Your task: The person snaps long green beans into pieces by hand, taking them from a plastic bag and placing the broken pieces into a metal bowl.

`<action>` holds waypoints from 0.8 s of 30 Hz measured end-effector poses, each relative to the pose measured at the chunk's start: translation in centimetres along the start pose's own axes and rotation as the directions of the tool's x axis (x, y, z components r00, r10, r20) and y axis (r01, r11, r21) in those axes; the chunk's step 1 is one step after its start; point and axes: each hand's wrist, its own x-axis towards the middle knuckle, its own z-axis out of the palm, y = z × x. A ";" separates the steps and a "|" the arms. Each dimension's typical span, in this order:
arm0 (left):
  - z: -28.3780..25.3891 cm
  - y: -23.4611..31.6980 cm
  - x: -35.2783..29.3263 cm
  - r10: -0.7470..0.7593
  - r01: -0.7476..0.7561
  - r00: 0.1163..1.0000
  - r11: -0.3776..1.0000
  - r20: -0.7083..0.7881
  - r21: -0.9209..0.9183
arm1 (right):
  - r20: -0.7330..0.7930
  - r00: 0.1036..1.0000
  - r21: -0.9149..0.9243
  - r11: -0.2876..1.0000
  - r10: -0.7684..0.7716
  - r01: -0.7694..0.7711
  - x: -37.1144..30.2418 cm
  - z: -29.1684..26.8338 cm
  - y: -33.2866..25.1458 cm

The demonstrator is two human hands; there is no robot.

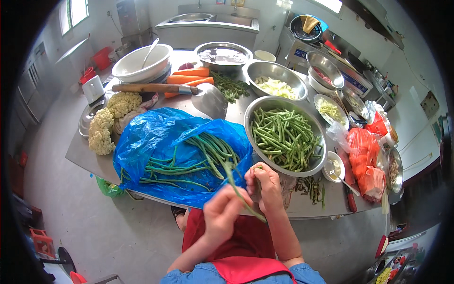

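Observation:
My left hand (pixel 223 208), slightly blurred, is closed around a long green bean (pixel 255 214) that slants past its fingers. Beside it, my right hand (pixel 266 185) is pinched, with a bit of green bean showing at its fingertips. More long beans (pixel 208 151) lie in an open blue plastic bag (pixel 156 125) on the left of the table. Just beyond my right hand stands a steel bowl (pixel 249 118) full of short bean pieces (pixel 283 135). A small heap of bean trimmings (pixel 309 189) rests right of that hand.
Left behind the bag are cauliflower (pixel 101 132), a cleaver (pixel 208 99), carrots (pixel 189 80) and a white basin (pixel 163 54). To the right stand a small white bowl (pixel 328 166), a red-handled knife (pixel 351 201) and red plastic bags (pixel 364 151). The steel table edge (pixel 302 217) runs before me.

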 end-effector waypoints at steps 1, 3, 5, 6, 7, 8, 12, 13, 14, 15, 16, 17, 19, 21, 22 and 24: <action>0.0 0.3 1.1 0.003 -0.008 0.997 0.998 -0.081 -0.060 | 0.011 1.000 -0.021 1.000 -0.012 0.012 -0.1 0.0 0.1; -0.8 0.0 2.4 -0.034 0.004 0.991 0.975 -0.130 -0.221 | 0.070 0.996 0.033 0.998 0.047 -0.049 -0.6 0.6 -0.9; -1.3 -0.1 3.0 -0.072 0.025 0.986 0.955 -0.147 -0.297 | 0.193 0.970 0.074 0.984 0.146 -0.163 -0.8 0.4 -1.5; -1.5 -0.1 3.1 -0.087 0.045 0.988 0.954 -0.131 -0.295 | 0.196 0.970 0.077 0.984 0.146 -0.164 -0.8 0.3 -1.5; -1.6 -0.2 3.1 -0.108 0.071 0.988 0.953 -0.111 -0.296 | 0.265 0.949 0.048 0.981 0.171 -0.190 -0.9 0.2 -1.7; -1.6 -0.3 3.1 -0.113 0.076 0.988 0.952 -0.109 -0.295 | 0.332 0.923 0.017 0.977 0.196 -0.214 -1.1 0.2 -1.8; -1.6 -0.6 2.7 -0.204 0.173 0.977 0.928 -0.060 -0.328 | 0.373 0.901 0.021 0.969 0.222 -0.248 -1.5 0.7 -2.4; -1.5 -0.7 2.7 -0.191 0.165 0.980 0.939 -0.058 -0.301 | 0.370 0.901 0.023 0.967 0.228 -0.254 -1.5 0.6 -2.4; -1.5 -0.6 2.7 -0.199 0.172 0.978 0.938 -0.060 -0.301 | 0.366 0.902 0.032 0.966 0.229 -0.258 -1.5 0.3 -2.3; -1.3 -0.5 2.8 -0.198 0.176 0.978 0.954 -0.067 -0.242 | 0.363 0.903 0.040 0.964 0.230 -0.262 -1.5 0.2 -2.2; -1.3 -0.5 2.8 -0.195 0.179 0.978 0.967 -0.072 -0.182 | 0.360 0.903 0.042 0.963 0.233 -0.265 -1.5 0.1 -2.1; -1.5 -1.0 2.9 -0.159 0.148 0.985 0.978 -0.061 -0.147 | 0.341 0.907 0.052 0.959 0.245 -0.278 -1.4 0.1 -2.0; -1.3 -0.7 3.4 -0.216 0.194 0.972 0.960 -0.094 -0.201 | 0.321 0.912 0.062 0.955 0.256 -0.290 -1.5 -0.2 -1.6; -1.4 -0.6 4.1 -0.244 0.191 0.962 0.921 -0.122 -0.341 | 0.310 0.920 0.086 0.956 0.241 -0.280 -1.5 -0.6 -1.1; -1.6 -0.5 4.4 -0.241 0.177 0.963 0.906 -0.124 -0.384 | 0.308 0.921 0.086 0.957 0.240 -0.278 -1.6 -0.8 -1.0; -1.1 0.2 4.8 -0.235 0.179 0.965 0.911 -0.112 -0.371 | 0.254 0.944 0.073 0.969 0.211 -0.236 -1.7 -1.2 -0.9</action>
